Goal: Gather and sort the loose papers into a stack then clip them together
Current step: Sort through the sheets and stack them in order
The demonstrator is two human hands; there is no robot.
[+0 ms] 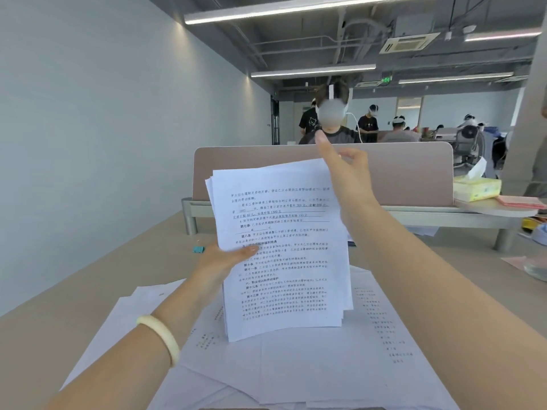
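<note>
Left hand (225,261) pinches the upright stack (281,247), right hand (346,179) open at its top, seemingly squaring it; next, gather remaining sheets (325,365).

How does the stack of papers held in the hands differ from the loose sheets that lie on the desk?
Pose: the held stack stands upright, gripped by the left hand, with the right hand at its top corner; the loose sheets lie flat on the desk.
Order: the held stack is roughly squared, its edges slightly fanned; the loose sheets spread and overlap at angles.
Both are white printed pages.
</note>
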